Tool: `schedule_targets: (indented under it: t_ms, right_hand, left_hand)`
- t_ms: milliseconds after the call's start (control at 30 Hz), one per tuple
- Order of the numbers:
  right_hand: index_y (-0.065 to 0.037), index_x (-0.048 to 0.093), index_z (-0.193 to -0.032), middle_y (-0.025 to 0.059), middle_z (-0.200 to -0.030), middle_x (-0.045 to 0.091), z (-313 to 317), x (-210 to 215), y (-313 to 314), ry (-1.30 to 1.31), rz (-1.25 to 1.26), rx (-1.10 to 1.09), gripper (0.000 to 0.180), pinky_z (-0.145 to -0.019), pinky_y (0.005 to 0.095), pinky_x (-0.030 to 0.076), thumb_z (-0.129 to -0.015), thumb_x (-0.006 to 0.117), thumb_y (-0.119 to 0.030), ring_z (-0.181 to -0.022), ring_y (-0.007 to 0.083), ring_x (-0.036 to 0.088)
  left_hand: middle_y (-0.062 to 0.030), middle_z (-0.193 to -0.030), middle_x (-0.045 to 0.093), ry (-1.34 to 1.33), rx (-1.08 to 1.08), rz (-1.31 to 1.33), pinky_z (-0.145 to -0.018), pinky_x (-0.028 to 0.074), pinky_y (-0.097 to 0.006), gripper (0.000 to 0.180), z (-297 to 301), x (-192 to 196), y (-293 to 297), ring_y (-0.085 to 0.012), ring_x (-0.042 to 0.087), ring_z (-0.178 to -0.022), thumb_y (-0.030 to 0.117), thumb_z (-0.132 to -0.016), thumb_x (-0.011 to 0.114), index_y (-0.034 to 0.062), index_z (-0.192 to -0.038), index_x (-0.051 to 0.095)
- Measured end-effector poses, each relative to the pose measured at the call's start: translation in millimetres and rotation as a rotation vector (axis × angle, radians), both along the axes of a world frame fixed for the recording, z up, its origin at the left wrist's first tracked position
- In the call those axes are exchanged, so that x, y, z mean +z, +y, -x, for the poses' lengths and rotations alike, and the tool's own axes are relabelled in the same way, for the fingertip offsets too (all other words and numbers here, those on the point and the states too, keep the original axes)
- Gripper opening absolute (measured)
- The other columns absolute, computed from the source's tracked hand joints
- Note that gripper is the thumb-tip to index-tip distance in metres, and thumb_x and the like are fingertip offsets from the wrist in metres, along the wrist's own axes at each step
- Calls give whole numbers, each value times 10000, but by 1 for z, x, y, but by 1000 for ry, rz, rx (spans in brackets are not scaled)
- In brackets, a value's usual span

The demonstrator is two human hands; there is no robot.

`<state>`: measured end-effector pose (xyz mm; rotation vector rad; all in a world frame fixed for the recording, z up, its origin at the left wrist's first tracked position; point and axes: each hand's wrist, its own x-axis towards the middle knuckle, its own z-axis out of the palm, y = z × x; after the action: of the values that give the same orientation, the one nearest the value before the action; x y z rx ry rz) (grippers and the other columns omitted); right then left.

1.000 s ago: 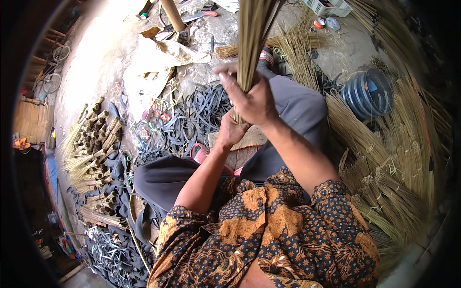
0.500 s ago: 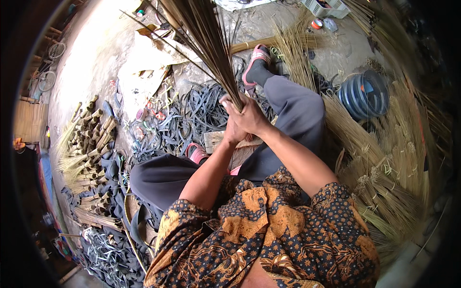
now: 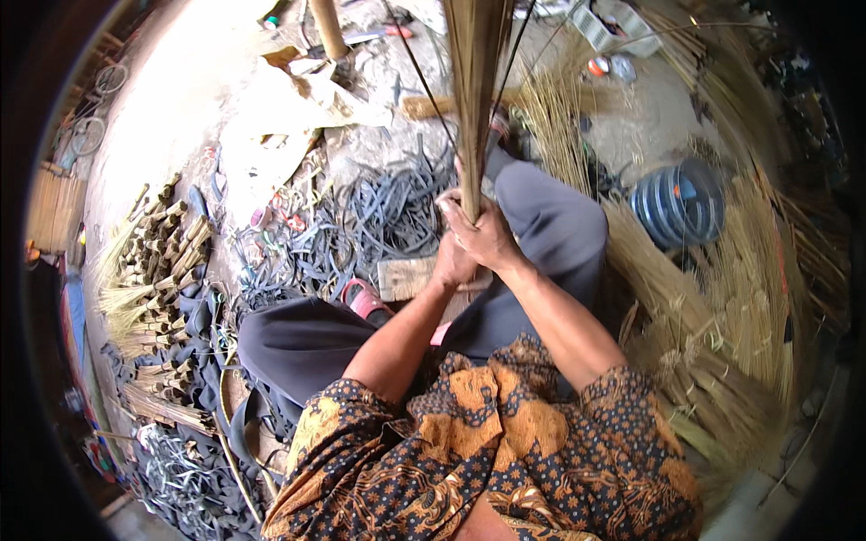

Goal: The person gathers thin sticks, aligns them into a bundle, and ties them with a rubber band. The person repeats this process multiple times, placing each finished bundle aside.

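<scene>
A tall bundle of thin brown sticks (image 3: 478, 99), like broom bristles, rises from my hands toward the top edge, its upper end blurred. My right hand (image 3: 490, 236) wraps the narrow lower end of the bundle. Just below and left of it, my left hand (image 3: 456, 261) is closed at the same end, partly covered by the right. A few stray dark sticks splay out on both sides. Beneath the hands lies a small wooden board (image 3: 403, 279), between my bent legs.
Black rubber-like strips (image 3: 383, 212) lie heaped ahead of me. Short tied bundles (image 3: 167, 248) are piled at left. Long straw bundles (image 3: 695, 334) cover the right side, beside a blue ribbed plastic container (image 3: 677, 206). A white crate (image 3: 613, 29) stands far right, and a wooden post (image 3: 327, 27) rises far ahead.
The bundle has swung from a leftward slant to nearly upright. Both hands have moved slightly right and down, still gripping its lower end.
</scene>
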<state>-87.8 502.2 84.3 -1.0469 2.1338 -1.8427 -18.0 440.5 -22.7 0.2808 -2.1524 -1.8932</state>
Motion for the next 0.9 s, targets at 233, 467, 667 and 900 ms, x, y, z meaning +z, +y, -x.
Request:
schedule_targets:
  t_ms: [233, 467, 667, 900]
  right_hand:
    - [-28, 606, -1344, 4, -798, 624, 53, 74, 17, -476, 374, 105, 403, -563, 241, 523, -1021, 685, -255, -593, 68, 549]
    - [-50, 666, -1279, -55, -665, 540, 18, 66, 21, -890, 377, 365, 298, -486, 223, 430, -1009, 695, -173, -516, 36, 485]
    - [-69, 704, -1222, -62, -647, 528, 16, 70, 7, -1019, 428, 166, 314, -513, 239, 465, -978, 751, -261, -507, 39, 477]
    - [-86, 689, -1133, -53, -616, 469, 16, 64, 3, -1003, 305, -86, 267, -506, 292, 466, -960, 758, -278, -476, 82, 449]
  left_hand:
    - [-142, -786, 716, -256, -158, 66, -668, 542, -387, 305, -15, 35, 0, -220, 685, -698, 275, -877, 783, 18, -1011, 689]
    - [-54, -728, 619, -317, -438, -336, -561, 472, -301, 242, -2, 116, -13, -146, 593, -644, 162, -841, 787, 33, -958, 620]
    - [-26, -685, 623, -265, -251, -269, -475, 449, -293, 272, -18, 134, -9, -119, 549, -519, 255, -890, 808, 44, -876, 636]
    - [-114, -857, 720, -367, -96, 76, -753, 553, -394, 300, -17, 135, -15, -220, 681, -784, 234, -869, 763, -17, -1007, 674]
